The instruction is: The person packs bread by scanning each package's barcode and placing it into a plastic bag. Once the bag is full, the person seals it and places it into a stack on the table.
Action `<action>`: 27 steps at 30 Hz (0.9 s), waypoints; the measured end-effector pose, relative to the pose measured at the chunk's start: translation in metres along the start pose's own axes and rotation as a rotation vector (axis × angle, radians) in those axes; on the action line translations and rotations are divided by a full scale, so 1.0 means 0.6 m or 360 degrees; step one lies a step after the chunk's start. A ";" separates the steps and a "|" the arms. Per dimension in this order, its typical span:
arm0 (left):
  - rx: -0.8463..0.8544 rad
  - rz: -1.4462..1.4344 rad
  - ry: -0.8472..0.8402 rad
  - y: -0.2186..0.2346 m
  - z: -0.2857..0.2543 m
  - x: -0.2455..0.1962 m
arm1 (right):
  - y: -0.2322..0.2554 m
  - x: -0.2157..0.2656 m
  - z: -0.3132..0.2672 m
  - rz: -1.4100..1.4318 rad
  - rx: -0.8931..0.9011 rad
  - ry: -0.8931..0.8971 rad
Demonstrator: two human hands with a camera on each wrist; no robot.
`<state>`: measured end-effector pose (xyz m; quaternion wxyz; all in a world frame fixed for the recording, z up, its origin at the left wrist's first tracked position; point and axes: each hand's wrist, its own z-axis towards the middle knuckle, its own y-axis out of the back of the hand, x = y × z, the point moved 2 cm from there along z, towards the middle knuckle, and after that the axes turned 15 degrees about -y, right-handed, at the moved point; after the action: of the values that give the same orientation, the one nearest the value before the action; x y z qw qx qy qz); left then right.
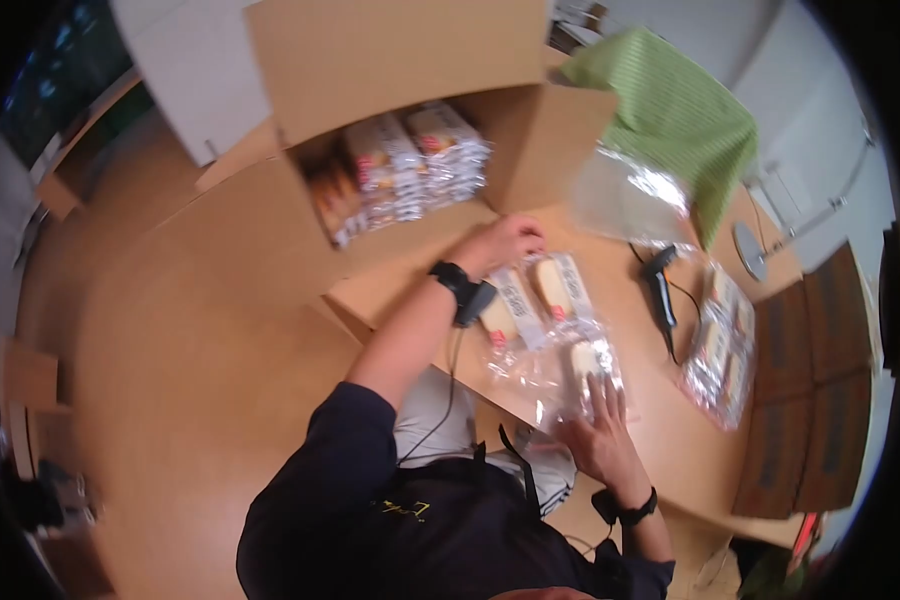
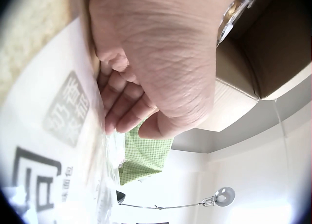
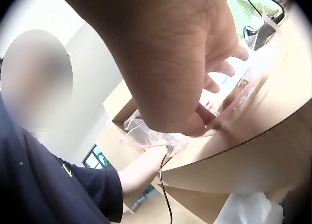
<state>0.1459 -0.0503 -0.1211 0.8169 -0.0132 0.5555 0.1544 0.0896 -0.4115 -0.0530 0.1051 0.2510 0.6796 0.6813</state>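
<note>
Two wrapped bread packs, one on the left (image 1: 502,315) and one on the right (image 1: 562,290), lie side by side on the table. My left hand (image 1: 510,243) is at their far end, fingers loosely bent; in the left wrist view its fingertips are right by the printed wrapper (image 2: 53,136). Nearer my body, a third bread pack (image 1: 588,358) shows through a clear plastic bag (image 1: 545,385). My right hand (image 1: 600,435) rests on this bag with fingers extended over the pack. In the right wrist view, the thumb is at the bag's pinkish edge (image 3: 253,97).
An open cardboard box (image 1: 530,130) holds stacked bread packs (image 1: 395,165) beyond my left hand. Rightward lie a barcode scanner (image 1: 660,290), a filled clear bag (image 1: 720,345) and brown boxes (image 1: 805,390). Behind are empty plastic bags (image 1: 630,195), a green checked cloth (image 1: 660,110) and a lamp (image 1: 750,250).
</note>
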 end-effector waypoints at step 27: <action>-0.0062 0.0283 -0.0188 0.004 -0.007 -0.006 | 0.069 -0.107 -0.019 0.0003 0.0404 -0.0204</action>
<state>0.1406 -0.0495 -0.1191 0.8309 0.0294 0.5023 0.2375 0.1468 -0.4551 -0.0248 0.1151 0.3059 0.7519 0.5726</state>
